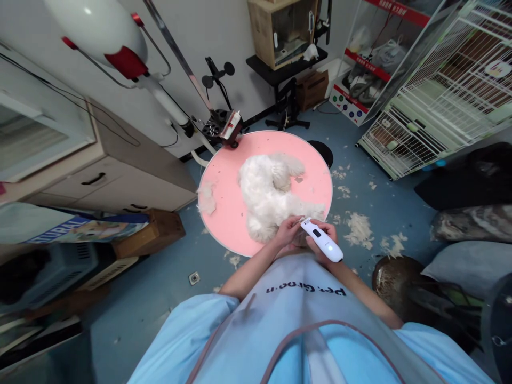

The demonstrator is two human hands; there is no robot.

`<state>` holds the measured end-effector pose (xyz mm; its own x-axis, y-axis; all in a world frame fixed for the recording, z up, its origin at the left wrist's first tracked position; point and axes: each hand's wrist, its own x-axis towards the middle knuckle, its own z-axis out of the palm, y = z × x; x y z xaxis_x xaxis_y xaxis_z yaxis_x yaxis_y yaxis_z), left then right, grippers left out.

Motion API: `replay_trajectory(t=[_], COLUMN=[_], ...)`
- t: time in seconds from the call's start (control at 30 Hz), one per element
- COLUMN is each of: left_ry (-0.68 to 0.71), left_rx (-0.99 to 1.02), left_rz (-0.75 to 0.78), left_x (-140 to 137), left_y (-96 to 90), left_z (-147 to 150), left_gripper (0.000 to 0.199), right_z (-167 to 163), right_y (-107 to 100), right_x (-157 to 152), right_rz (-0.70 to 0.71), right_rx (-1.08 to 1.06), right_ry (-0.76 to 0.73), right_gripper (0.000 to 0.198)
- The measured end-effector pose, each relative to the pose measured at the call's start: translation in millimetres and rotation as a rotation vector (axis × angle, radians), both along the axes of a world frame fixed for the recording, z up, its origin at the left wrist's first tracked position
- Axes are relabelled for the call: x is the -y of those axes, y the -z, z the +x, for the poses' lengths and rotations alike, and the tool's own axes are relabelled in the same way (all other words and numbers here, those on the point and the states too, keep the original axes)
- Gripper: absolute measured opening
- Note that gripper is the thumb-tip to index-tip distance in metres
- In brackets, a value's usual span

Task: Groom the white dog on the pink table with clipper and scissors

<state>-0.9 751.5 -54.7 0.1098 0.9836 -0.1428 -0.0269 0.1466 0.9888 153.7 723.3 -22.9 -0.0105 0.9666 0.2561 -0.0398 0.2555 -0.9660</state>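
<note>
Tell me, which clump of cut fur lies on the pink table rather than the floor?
The fur clump at the table's left edge, beside the dog. The other clumps lie on the blue floor.

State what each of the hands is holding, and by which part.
The right hand grips a white clipper around the middle of its body. The left hand holds the white dog at its near end, probably a paw.

Pet grooming salon. Indicators: round pink grooming table [224, 208] carrying a white dog [268, 194], fur clippings [358, 226] scattered across the blue floor, wire cages [440, 96], and a stand dryer [104, 37] overhead.
</note>
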Motion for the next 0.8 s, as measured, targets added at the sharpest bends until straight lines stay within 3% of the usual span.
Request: replay_trajectory(t=[0.17, 0.3, 0.43, 0.57, 0.67, 0.73, 0.8], left_ry=[0.071, 0.082, 0.044, -0.081, -0.195, -0.234, -0.242], left_rx=[-0.094, -0.141, -0.168, -0.138, -0.082, -0.040, -0.001], left_rz=[0.152, 0.175, 0.099, -0.061, -0.182, -0.216, -0.232], left_x=[1, 2, 0, -3, -4, -3, -3], left_y=[0.5, 0.9, -0.7, -4.0, -3.8, -2.2, -0.1], left_z=[-1, -1, 0, 1, 2, 2, 2], left_gripper=[0.026, 0.026, 0.024, 0.022, 0.020, 0.019, 0.019], right_z=[0, -1, 0, 11, 23, 28, 25], right_y=[1, 4, 1, -4, -3, -1, 2], right_x=[-5, -5, -8, -15, -18, -17, -14], right_rz=[-0.028, -0.060, -0.138, -0.195, -0.307, -0.396, -0.497], right_rx=[-0.032, -0.014, -0.014, -0.107, -0.263, -0.341, -0.374], right_ry=[0.005, 0.017, -0.016, 0.155, 0.242, 0.215, 0.095], right_gripper=[0.041, 0.042, 0.045, 0.047, 0.037, 0.036, 0.042])
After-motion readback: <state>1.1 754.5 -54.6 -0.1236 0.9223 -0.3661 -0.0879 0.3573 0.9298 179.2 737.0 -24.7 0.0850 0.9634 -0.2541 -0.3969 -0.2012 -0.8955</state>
